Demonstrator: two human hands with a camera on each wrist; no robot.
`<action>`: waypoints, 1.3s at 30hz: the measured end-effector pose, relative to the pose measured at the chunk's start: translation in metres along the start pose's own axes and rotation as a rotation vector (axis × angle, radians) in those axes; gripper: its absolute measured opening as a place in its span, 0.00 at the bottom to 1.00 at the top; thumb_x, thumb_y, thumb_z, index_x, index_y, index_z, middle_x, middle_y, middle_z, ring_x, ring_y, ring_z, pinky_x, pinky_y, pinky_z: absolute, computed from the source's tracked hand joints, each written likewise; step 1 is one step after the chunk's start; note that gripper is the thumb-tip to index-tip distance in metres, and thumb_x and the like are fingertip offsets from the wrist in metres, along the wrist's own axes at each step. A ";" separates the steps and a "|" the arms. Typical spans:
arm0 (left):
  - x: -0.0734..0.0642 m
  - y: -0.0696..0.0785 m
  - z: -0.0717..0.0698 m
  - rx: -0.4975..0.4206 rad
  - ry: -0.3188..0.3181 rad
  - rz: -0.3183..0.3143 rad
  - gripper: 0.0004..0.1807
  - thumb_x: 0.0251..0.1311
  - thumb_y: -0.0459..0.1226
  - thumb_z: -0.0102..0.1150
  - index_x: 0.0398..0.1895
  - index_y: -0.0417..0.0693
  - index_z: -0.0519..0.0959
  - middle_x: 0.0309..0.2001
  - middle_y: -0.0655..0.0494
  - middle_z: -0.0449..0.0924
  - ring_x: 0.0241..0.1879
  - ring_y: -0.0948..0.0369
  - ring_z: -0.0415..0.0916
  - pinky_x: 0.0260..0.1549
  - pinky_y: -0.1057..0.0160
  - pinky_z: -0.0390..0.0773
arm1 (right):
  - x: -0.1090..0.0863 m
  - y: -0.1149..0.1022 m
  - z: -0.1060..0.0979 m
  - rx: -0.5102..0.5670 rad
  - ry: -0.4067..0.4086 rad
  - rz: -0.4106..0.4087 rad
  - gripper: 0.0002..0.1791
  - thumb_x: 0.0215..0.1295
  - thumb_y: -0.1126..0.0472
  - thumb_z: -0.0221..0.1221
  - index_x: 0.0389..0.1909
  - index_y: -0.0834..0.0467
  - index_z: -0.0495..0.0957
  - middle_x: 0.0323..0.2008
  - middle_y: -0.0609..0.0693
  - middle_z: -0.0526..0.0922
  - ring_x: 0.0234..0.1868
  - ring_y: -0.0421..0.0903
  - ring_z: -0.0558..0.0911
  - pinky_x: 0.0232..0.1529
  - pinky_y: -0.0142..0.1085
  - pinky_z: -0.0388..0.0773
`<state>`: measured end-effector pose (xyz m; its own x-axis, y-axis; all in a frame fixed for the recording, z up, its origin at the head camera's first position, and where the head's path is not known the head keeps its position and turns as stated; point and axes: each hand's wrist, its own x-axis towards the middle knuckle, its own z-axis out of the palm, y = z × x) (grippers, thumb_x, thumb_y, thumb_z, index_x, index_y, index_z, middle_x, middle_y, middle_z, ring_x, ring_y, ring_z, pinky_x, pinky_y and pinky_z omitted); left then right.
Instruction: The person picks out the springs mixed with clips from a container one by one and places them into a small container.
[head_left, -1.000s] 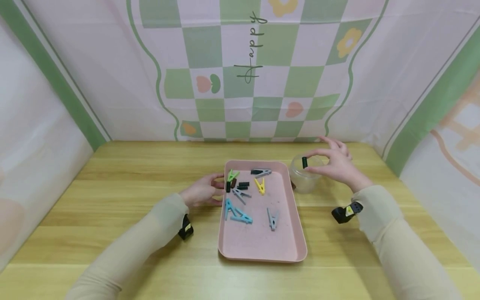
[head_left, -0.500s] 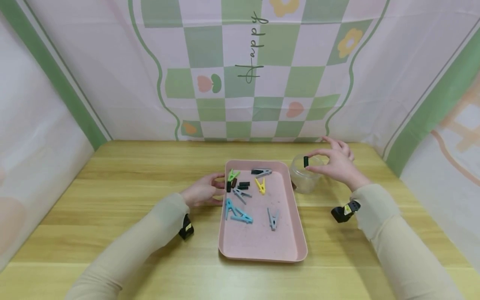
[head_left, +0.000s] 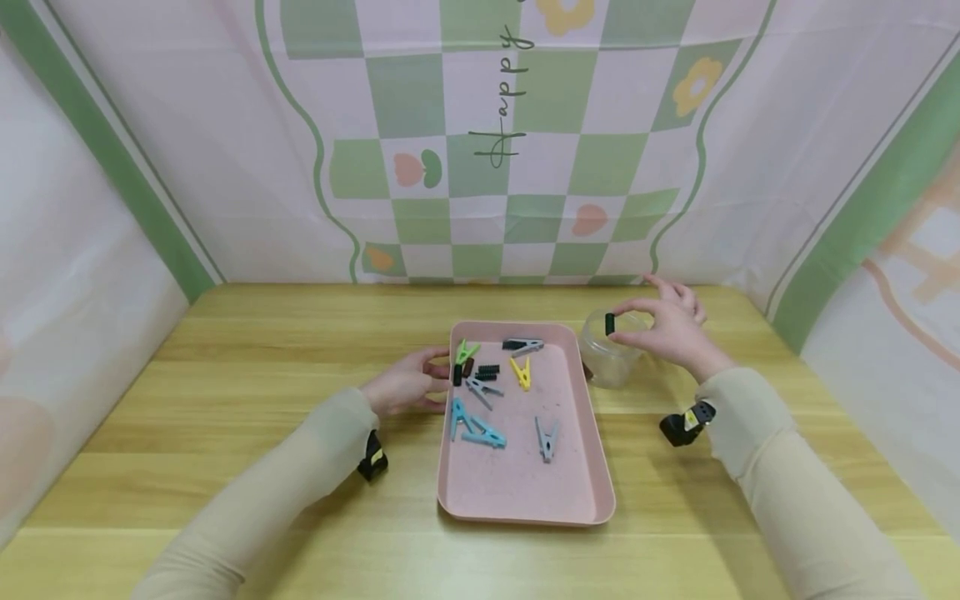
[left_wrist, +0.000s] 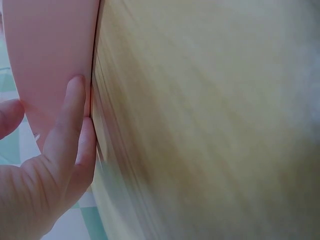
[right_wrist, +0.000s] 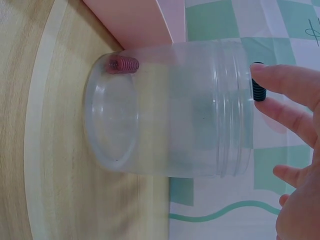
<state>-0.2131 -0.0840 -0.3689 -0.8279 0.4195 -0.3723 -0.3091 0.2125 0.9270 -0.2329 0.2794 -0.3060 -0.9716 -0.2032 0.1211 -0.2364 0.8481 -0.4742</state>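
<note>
My right hand (head_left: pixel 671 329) pinches a small dark coil spring (right_wrist: pixel 258 85) between thumb and finger, right at the mouth of a clear plastic jar (right_wrist: pixel 195 110). Its other fingers stand spread away from the spring. A reddish-brown spring (right_wrist: pixel 122 64) shows through the jar wall near the base; the head view has it low on the jar's tray side. My left hand (head_left: pixel 408 382) rests with extended fingers against the left wall of a pink tray (head_left: pixel 525 492). In the left wrist view, its fingertips (left_wrist: pixel 76 85) touch the tray's outer side.
The tray holds several loose springs (head_left: pixel 488 368) and plastic clothespins: yellow (head_left: pixel 522 372), light green (head_left: pixel 465 352), blue (head_left: pixel 483 433) and grey (head_left: pixel 547 440). The jar stands on the wooden table (head_left: pixel 300 333) by the tray's back right side. A checked cloth (head_left: pixel 480 208) hangs behind.
The right hand keeps the dark spring at the jar's mouth with only slight shifts; its wrist has moved a little to the left. The left hand and the tray's contents stay put.
</note>
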 end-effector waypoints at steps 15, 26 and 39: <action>-0.001 0.000 0.000 0.002 0.000 -0.006 0.35 0.66 0.25 0.44 0.74 0.44 0.47 0.67 0.35 0.58 0.60 0.44 0.68 0.51 0.50 0.80 | -0.001 -0.002 0.002 -0.001 -0.014 0.003 0.23 0.55 0.54 0.66 0.51 0.61 0.77 0.72 0.69 0.41 0.67 0.75 0.36 0.60 0.71 0.27; 0.000 0.000 0.000 -0.008 0.004 -0.006 0.35 0.66 0.25 0.44 0.74 0.45 0.47 0.66 0.35 0.59 0.60 0.44 0.68 0.50 0.51 0.80 | -0.002 -0.006 0.002 0.005 -0.012 -0.017 0.23 0.56 0.55 0.65 0.51 0.61 0.76 0.71 0.70 0.42 0.67 0.75 0.37 0.60 0.71 0.27; 0.000 0.001 0.000 -0.007 0.010 -0.014 0.35 0.66 0.25 0.44 0.74 0.45 0.48 0.66 0.36 0.60 0.59 0.45 0.69 0.50 0.51 0.81 | -0.001 -0.011 0.001 0.002 -0.021 -0.039 0.23 0.57 0.55 0.64 0.53 0.60 0.76 0.72 0.69 0.42 0.67 0.74 0.37 0.60 0.72 0.28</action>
<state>-0.2134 -0.0835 -0.3680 -0.8281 0.4072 -0.3852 -0.3242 0.2125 0.9218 -0.2290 0.2693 -0.3019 -0.9616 -0.2461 0.1213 -0.2740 0.8384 -0.4711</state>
